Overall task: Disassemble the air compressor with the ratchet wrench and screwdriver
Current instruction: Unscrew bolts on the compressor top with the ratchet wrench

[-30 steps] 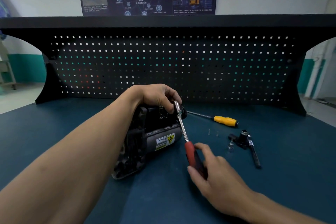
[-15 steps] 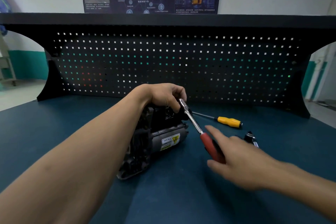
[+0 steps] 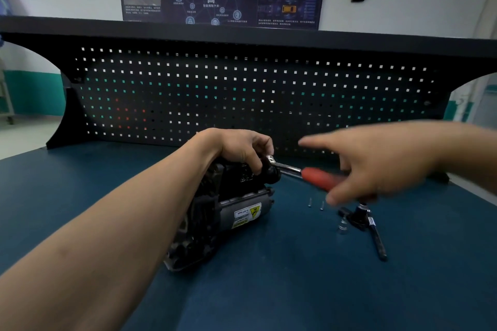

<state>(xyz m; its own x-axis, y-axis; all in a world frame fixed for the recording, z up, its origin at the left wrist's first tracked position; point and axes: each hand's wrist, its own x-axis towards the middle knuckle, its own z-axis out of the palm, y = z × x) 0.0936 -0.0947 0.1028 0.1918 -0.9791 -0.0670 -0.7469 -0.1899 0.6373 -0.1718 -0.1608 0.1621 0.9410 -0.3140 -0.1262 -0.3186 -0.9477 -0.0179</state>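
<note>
**A:** Leftmost entry?

**B:** Left hand. The fingers are curled down over the top of the compressor and grip it.

**A:** The compressor itself?

**B:** It has a black ribbed casting and a grey cylinder with a white and yellow label. It lies on its side on the counter, left of centre. The counter is dark blue and matte.

**A:** Next to the right?

**B:** Wrench. Its chrome head sits at the compressor's upper right end, just beside the left fingertips. It has a steel shaft and a smooth red handle that points right.

**A:** Who holds the handle?

**B:** Right hand, which is blurred, with fingers stretched out over the red grip. I cannot tell whether it clasps the handle or only presses on it.

**A:** Loose items?

**B:** Two small screws lie side by side on the counter below the handle. Right of them stands a short silvery socket. Just beside that is a black tool with a long thin handle.

**A:** Behind?

**B:** Black pegboard with square holes.
</note>
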